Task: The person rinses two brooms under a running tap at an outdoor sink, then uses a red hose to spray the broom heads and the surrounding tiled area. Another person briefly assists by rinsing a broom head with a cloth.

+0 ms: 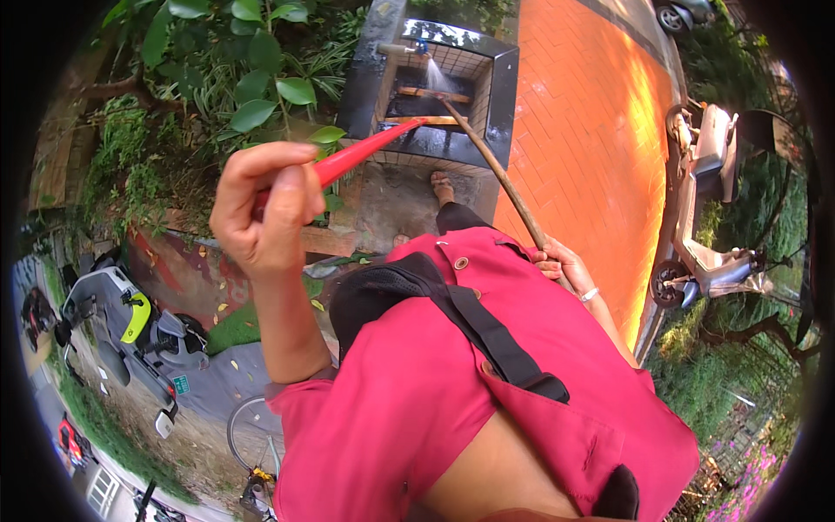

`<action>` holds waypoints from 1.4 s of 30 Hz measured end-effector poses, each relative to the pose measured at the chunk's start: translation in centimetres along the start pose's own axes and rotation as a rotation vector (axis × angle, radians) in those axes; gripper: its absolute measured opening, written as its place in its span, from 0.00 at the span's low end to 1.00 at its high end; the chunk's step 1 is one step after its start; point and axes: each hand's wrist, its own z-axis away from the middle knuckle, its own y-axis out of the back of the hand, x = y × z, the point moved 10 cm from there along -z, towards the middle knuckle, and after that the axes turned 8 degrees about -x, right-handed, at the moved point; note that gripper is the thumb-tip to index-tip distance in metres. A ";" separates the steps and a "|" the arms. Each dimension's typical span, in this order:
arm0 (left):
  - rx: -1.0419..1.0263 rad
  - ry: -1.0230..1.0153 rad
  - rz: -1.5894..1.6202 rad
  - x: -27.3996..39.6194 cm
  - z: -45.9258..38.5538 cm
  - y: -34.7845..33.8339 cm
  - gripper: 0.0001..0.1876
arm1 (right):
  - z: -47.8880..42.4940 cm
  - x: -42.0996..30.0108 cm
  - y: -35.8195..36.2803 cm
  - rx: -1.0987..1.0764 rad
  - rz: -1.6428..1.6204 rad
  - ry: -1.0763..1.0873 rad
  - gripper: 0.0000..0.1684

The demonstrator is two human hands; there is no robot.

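My left hand [271,212] is raised at the left, its fingers closed round a red pole [365,150]. The pole slants away to a narrow light-brown crosspiece [449,121] over the sink. Lower down at the right, my right hand [560,264] grips a brown wooden pole [499,171]. Its far end meets another wooden crosspiece [411,92] inside the tiled sink, whose rim is black stone [504,91]. From a blue-handled tap [421,47], water [436,77] sprays onto this crosspiece. What hangs below either crosspiece is unclear.
Leafy branches [254,114] reach in at the left, close to my left hand. Orange brick paving [580,150] runs along the right, with a parked scooter [708,150] beyond it. My sandalled foot [442,188] stands before the sink. More scooters [124,326] and a bicycle wheel [251,430] are at lower left.
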 end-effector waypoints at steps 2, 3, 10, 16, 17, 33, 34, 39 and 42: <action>0.021 -0.036 -0.017 0.4 -0.1 0.5 0.06 | 1.8 -1.1 -0.8 0.040 0.305 -0.013 0.21; 0.031 -0.034 -0.027 0.5 -0.1 0.8 0.05 | 3.0 -1.5 -1.5 0.057 0.456 -0.016 0.23; -0.023 -0.010 -0.041 -0.3 -1.4 -0.4 0.05 | -3.3 -2.0 0.1 0.062 0.342 -0.023 0.28; 0.063 -0.012 -0.066 0.0 -0.6 -0.4 0.05 | -0.3 -4.1 -0.1 0.095 0.376 0.012 0.28; 0.059 -0.030 -0.044 0.1 -0.6 -0.3 0.06 | 2.0 -3.6 0.8 0.112 0.437 0.016 0.28; -0.049 -0.109 -0.086 0.6 -3.5 -4.0 0.08 | 2.8 -0.2 2.8 0.101 0.554 0.036 0.33; -0.064 -0.101 -0.070 0.3 -4.0 -4.1 0.08 | 0.1 0.9 5.9 0.077 0.442 0.051 0.34; -0.027 -0.003 -0.186 -0.7 -3.0 -5.9 0.09 | -5.2 0.6 4.1 0.062 0.377 0.080 0.33; 0.009 -0.001 -0.173 -0.2 -2.5 -4.0 0.09 | -0.2 0.3 2.3 0.038 0.429 0.065 0.33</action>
